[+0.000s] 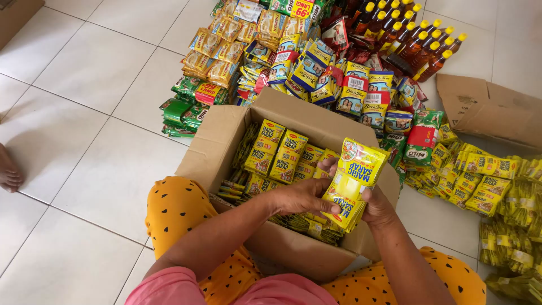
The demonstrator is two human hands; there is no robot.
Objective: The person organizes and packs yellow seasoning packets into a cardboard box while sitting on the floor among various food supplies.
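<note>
Over an open cardboard box, both hands hold a bundle of yellow seasoning sachets. My left hand grips the bundle's lower left side. My right hand supports it from the right and underneath. Inside the box stand more rows of the same yellow sachets. The box sits on the floor between my knees, which are covered in yellow spotted fabric.
Beyond the box lie heaps of packets: green ones, yellow noodle packs, milk powder packs. Several brown bottles with yellow caps stand at the back. More yellow sachets spread right, near a flattened carton. Someone's foot shows at left.
</note>
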